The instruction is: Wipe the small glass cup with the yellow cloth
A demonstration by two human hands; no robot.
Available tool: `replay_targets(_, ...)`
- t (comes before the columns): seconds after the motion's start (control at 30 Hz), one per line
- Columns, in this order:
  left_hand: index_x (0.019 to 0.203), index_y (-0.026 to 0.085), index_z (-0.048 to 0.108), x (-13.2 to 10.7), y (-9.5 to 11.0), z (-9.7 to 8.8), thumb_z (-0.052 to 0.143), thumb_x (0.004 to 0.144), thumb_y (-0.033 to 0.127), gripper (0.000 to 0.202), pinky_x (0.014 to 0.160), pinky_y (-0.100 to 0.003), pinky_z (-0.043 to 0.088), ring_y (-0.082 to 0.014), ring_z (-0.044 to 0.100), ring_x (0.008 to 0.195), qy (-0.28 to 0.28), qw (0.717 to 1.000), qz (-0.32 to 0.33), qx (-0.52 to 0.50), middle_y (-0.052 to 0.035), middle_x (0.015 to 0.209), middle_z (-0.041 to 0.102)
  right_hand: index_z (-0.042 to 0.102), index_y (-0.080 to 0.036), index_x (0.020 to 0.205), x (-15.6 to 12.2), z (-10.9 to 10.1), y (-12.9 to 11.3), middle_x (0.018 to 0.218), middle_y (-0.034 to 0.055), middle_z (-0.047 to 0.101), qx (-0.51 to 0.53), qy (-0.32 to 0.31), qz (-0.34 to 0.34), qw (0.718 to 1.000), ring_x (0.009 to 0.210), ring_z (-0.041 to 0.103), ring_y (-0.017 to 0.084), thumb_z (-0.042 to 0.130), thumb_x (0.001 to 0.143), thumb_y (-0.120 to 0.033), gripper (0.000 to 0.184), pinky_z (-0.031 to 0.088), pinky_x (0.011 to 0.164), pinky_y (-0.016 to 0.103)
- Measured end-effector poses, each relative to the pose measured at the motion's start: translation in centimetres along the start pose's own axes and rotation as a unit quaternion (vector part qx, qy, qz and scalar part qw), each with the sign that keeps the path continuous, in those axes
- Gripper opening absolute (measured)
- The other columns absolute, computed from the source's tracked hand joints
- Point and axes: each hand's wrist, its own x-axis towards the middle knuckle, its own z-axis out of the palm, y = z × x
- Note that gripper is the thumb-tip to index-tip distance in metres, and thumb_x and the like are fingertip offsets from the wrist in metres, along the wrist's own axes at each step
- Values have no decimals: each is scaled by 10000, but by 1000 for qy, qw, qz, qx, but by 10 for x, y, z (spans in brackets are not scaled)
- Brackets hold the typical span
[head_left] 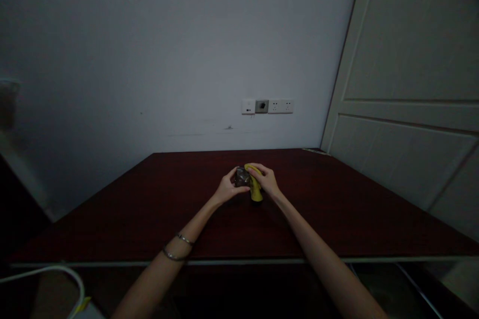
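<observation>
Both my arms reach out over a dark red-brown table (337, 209). My left hand (227, 189) is closed around a small dark, shiny object (242, 177) that I cannot name for sure. My right hand (266, 180) grips a yellow cloth (256, 191), bunched up, and presses it against the dark object. The two hands meet near the middle of the table, just above its surface. Two thin bracelets (175, 248) sit on my left forearm.
A white wall stands behind the table with a row of sockets and a switch (267, 106). A pale panelled door (407, 109) runs along the right. A white cable (56, 274) curves at the lower left, below the table's front edge.
</observation>
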Motion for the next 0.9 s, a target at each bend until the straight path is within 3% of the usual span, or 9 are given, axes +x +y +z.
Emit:
replay_targets(0.13,1197,126,454,0,-1,-1,784,493,220,783,928,-351,424,-227,542,1052,2,1000,2,6,-113,1185,543,689,-216,851,0,-2,-3,970,57,647,-11,-19,-56,998,964,571,204,645,683,-370,232,417,903,364)
replay_targets(0.37,1221,130,438,-5,5,2,771,520,220,781,931,-354,423,-244,518,1086,-26,1000,11,-10,-125,1230,509,681,-189,876,1,0,0,929,60,678,4,11,28,1000,881,604,217,628,679,-417,306,452,841,368)
replay_targets(0.47,1226,127,429,-4,4,2,786,487,212,825,933,-361,423,-254,506,1102,-9,1000,-2,-12,-137,1245,494,679,-177,873,1,0,2,915,66,681,11,11,44,999,865,606,218,630,675,-422,319,459,821,363)
replay_targets(0.57,1216,114,432,-2,2,1,799,459,209,847,944,-371,412,-262,494,1114,22,1000,-6,8,-147,1224,507,683,-181,859,0,0,0,915,67,674,6,8,36,999,866,603,216,644,669,-408,299,457,826,365)
replay_targets(0.77,1171,112,460,0,2,0,797,465,233,791,911,-365,439,-250,531,1059,37,999,1,18,-129,1164,548,697,-208,820,-2,-1,-8,940,62,651,-3,-10,-44,999,923,583,204,652,681,-354,206,435,876,355)
replay_targets(0.9,1157,122,479,-2,2,1,781,505,247,730,911,-358,440,-235,551,1031,12,1000,14,0,-115,1148,564,690,-195,849,-2,2,-3,945,62,663,13,18,-13,1000,916,593,206,650,678,-370,248,438,876,360)
